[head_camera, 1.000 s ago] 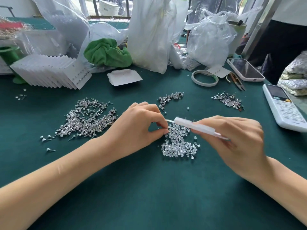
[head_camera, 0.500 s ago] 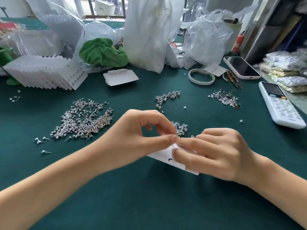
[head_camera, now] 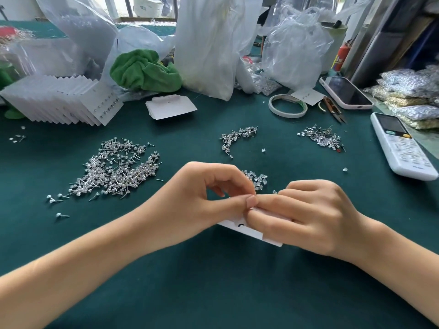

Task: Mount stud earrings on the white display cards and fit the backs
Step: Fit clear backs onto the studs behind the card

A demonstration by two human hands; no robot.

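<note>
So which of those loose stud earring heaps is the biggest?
The earring pile on the left, beside the left forearm; the centre heap and right heap are much smaller.

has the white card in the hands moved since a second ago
Yes. The white card was held up over the pile of clear backs; it now sits lower, nearer the person, clear of that pile.
</note>
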